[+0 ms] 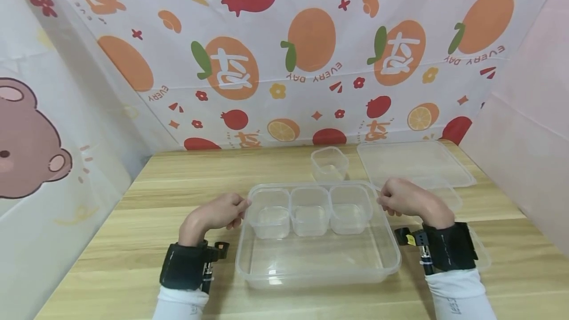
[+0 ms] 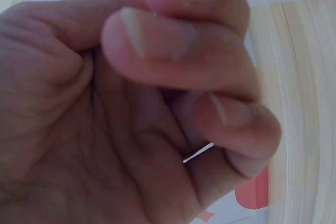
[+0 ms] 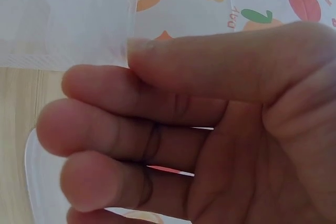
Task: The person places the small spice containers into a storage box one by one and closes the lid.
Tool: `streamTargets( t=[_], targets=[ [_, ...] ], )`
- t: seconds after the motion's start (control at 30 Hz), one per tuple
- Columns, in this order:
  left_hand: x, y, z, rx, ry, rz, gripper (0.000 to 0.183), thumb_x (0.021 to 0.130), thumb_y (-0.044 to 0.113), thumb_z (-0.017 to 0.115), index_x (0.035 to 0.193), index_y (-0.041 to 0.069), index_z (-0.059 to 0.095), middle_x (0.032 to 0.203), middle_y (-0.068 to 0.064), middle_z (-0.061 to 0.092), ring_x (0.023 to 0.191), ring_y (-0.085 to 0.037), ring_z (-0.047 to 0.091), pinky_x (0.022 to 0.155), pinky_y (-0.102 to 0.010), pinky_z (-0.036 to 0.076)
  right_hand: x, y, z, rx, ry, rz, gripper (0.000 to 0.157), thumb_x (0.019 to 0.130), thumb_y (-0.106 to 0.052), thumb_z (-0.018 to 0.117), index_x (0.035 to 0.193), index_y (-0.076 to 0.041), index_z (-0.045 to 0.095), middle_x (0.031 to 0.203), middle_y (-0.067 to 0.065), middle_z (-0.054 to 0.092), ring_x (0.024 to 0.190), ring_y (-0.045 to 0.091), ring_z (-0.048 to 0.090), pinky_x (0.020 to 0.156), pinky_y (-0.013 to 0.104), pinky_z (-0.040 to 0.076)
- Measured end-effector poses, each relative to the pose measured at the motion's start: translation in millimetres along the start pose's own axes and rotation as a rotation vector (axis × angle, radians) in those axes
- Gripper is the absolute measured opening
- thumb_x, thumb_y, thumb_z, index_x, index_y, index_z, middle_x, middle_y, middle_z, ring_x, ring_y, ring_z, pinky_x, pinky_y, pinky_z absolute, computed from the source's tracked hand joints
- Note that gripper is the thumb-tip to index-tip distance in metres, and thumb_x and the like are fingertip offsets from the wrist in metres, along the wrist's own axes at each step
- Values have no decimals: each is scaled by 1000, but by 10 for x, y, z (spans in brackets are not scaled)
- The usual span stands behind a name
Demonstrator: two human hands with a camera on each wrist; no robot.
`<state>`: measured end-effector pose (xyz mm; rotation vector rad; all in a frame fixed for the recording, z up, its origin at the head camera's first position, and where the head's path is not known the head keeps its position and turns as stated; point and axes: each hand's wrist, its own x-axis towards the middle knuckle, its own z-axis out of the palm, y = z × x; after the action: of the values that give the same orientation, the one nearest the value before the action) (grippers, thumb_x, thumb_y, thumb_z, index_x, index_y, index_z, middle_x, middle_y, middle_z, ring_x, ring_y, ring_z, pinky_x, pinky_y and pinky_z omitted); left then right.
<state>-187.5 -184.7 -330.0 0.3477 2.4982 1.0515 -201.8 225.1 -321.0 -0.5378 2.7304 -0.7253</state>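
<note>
A large clear plastic food container (image 1: 317,260) rests on the wooden table in the head view. Three small clear cups stand in a row along its far side: a left cup (image 1: 272,226), a middle cup (image 1: 310,223) and a right cup (image 1: 349,221). My left hand (image 1: 218,211) pinches the large container's left rim near the far corner; in the left wrist view its curled fingers (image 2: 173,51) hide most of the grip. On the opposite side, my right hand (image 1: 409,196) pinches the right rim, with thumb (image 3: 199,66) and forefinger at the plastic wall (image 3: 89,19) in the right wrist view.
Behind the container stands another small clear cup (image 1: 329,164). A large flat clear lid (image 1: 413,159) lies at the back right. Smaller clear lids, one of them a lid (image 1: 444,194) beyond my right hand, lie partly hidden. A fruit-print cloth (image 1: 266,122) hangs behind the table.
</note>
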Motion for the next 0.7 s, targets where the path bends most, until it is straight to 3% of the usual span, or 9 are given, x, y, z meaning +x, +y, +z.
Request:
streamTargets(
  t=[0.17,0.3,0.5,0.7],
  targets=[
    [-9,-8,9,3,0,5,40,110,17,43,74,4,55,62,-2,46,54,-15,43,58,-31,33,-239,-142,-107,-124,96,23,29,99,-12,61,70,-8,65,60,-3,45,55,14,42,55,32,36],
    [-25,-14,-3,2,7,-6,40,110,16,42,75,2,55,62,-2,46,54,-16,42,59,-32,34,-447,-206,-219,-144,173,7,29,99,-14,61,69,-11,63,61,-4,40,56,14,40,56,34,35],
    [-31,-18,-2,-5,1,-15,40,111,17,41,75,2,55,62,-2,45,54,-16,42,61,-34,35,-661,-94,-333,-146,209,45,29,99,-13,61,70,-10,64,61,-5,36,58,15,38,55,32,32],
    [-32,-16,-1,-10,-4,-10,40,111,17,41,75,4,55,63,-1,45,54,-16,42,61,-34,35,-837,101,-416,-190,284,83,23,98,-11,65,76,-5,68,65,-3,49,63,17,44,58,34,38]
  ],
)
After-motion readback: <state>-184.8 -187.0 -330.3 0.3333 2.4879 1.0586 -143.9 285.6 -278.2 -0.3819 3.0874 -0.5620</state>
